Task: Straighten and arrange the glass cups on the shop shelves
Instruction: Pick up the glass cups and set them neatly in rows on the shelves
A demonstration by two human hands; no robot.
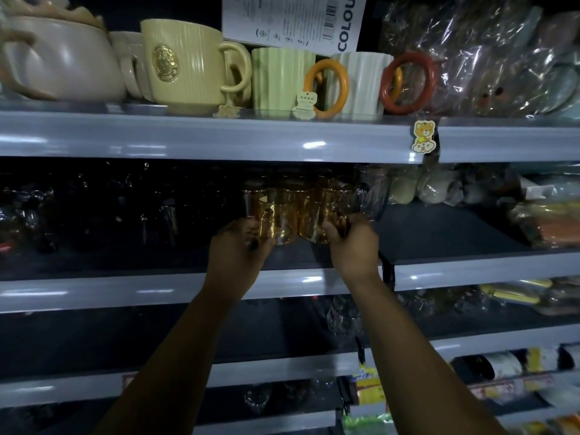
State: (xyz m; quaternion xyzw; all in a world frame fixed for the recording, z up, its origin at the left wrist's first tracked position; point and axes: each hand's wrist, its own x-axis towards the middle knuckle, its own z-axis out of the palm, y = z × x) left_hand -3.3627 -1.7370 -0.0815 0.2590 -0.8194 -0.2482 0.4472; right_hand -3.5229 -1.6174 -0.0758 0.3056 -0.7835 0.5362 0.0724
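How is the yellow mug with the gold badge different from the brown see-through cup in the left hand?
The yellow mug is solid-coloured with a gold badge; the amber glass cup is see-through. The yellow mug stands untouched on the top shelf; the amber glass cup is one shelf lower, gripped by the left hand. Both are upright. The right hand grips a second amber cup.

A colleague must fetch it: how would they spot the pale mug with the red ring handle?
Look at the top grey shelf, whose front edge carries a bear sticker. Just above and left of the sticker stands a pale ribbed ceramic mug. Its large ring handle is brick red, while the green ribbed mug to its left has an orange ring.
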